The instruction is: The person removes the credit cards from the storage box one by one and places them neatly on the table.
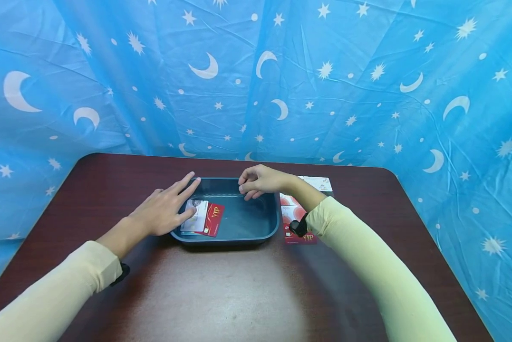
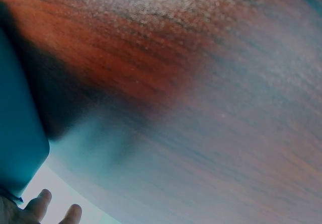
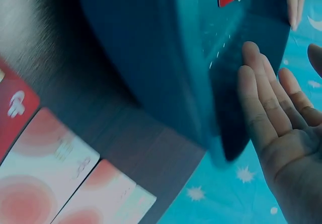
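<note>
A dark blue-green tray [image 1: 245, 221] sits on the table. Inside its left part, a white card [image 1: 201, 216] overlaps a red VIP card [image 1: 215, 219], and a light blue edge shows beneath. My left hand [image 1: 163, 213] is at the tray's left rim with fingers spread, its thumb over the white card. Over the back right of the tray hovers my right hand [image 1: 264, 180], fingers loosely bent. The right wrist view shows that hand's palm and fingers [image 3: 269, 100] with nothing in them. In the left wrist view only fingertips [image 2: 73, 215] show beside the tray.
Right of the tray lie several cards: pink-and-white ones [image 1: 291, 213], a red VIP card [image 1: 309, 238] and a white one [image 1: 322, 183], partly hidden by my right forearm. A blue curtain [image 1: 238, 95] with moons and stars hangs behind the brown table [image 1: 221, 289].
</note>
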`<state>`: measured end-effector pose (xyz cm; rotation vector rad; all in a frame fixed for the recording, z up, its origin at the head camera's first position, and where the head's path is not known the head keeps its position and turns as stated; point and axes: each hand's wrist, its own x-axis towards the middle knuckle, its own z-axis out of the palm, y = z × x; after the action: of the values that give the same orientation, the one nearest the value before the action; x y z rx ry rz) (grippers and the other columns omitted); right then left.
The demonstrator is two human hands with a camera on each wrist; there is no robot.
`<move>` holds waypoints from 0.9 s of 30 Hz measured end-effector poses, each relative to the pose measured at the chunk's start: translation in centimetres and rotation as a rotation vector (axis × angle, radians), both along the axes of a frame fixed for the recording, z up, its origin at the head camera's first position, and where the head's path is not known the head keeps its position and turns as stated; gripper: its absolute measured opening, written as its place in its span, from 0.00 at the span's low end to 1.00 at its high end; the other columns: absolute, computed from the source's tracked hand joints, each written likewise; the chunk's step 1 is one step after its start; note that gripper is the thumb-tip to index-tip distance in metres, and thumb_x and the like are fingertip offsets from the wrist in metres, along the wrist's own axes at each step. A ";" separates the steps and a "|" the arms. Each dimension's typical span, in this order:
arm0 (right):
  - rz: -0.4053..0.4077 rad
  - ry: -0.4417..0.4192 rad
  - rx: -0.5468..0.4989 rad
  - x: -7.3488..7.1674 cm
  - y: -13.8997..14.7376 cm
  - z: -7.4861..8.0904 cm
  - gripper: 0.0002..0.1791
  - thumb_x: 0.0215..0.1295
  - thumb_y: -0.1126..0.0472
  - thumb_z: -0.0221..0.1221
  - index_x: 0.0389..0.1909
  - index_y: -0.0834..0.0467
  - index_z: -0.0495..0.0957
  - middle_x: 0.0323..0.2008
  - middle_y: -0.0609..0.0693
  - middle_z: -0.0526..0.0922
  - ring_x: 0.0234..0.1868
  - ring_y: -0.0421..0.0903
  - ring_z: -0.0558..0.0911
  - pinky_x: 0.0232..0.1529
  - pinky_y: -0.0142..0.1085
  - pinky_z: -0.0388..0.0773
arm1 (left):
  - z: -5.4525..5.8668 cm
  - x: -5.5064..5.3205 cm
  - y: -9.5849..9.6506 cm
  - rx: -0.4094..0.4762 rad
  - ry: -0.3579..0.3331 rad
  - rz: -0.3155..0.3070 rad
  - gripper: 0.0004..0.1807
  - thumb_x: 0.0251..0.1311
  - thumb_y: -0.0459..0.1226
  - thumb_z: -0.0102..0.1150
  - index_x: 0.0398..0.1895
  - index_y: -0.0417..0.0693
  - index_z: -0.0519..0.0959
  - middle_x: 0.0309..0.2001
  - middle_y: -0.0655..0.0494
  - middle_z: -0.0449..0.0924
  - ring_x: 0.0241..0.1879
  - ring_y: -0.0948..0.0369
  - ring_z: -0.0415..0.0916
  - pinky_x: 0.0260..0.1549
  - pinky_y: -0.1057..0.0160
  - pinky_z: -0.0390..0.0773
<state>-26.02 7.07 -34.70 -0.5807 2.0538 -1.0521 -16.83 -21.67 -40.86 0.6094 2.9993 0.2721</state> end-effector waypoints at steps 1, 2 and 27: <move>0.011 0.001 0.009 0.0 -0.4 -0.1 0.13 0.73 0.61 0.56 0.52 0.65 0.73 0.53 0.66 0.80 0.48 0.54 0.86 0.53 0.44 0.81 | 0.0 0.0 0.0 -0.001 -0.001 0.000 0.45 0.67 0.53 0.53 0.80 0.48 0.47 0.79 0.42 0.41 0.73 0.41 0.55 0.59 0.31 0.66; 0.023 0.001 0.018 0.1 -0.7 -0.2 0.13 0.73 0.61 0.57 0.52 0.64 0.73 0.53 0.65 0.80 0.49 0.54 0.86 0.53 0.43 0.81 | 0.0 0.0 0.0 -0.003 -0.003 0.000 0.45 0.67 0.54 0.52 0.80 0.48 0.47 0.79 0.42 0.41 0.73 0.40 0.55 0.59 0.31 0.66; 0.144 0.076 0.165 0.5 -6.8 -1.9 0.19 0.71 0.60 0.59 0.58 0.65 0.73 0.48 0.55 0.81 0.49 0.51 0.81 0.52 0.41 0.80 | -0.1 -0.2 0.0 -0.004 -0.003 -0.015 0.44 0.68 0.54 0.51 0.80 0.48 0.48 0.80 0.43 0.41 0.73 0.41 0.55 0.59 0.32 0.67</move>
<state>-25.51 0.31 -36.55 -0.6807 2.1053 -0.7801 -17.05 -21.72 -40.97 0.6298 2.9903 0.2657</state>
